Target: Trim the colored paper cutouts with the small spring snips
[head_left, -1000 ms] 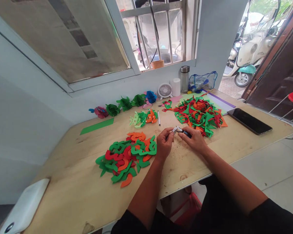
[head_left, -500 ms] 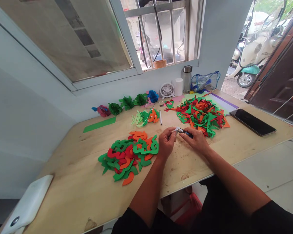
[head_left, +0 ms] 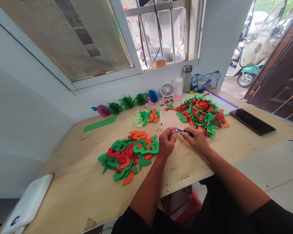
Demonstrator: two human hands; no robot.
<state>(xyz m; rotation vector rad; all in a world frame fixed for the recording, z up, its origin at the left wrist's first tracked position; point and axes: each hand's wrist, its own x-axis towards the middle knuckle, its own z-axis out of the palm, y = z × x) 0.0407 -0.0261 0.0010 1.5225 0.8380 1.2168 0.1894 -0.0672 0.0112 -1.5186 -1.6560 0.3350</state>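
No text, label, brand, number or sign can be read. The white object [head_left: 33,200] at the table's near left corner carries a small, dark round mark [head_left: 15,221], too unclear to tell as a logo or a lettered badge.

Scrap pile [head_left: 202,113] beyond right hand [head_left: 197,139]: red/green/orange. Phone [head_left: 252,122]: black. Orange cutouts [head_left: 153,115]: white-dotted.
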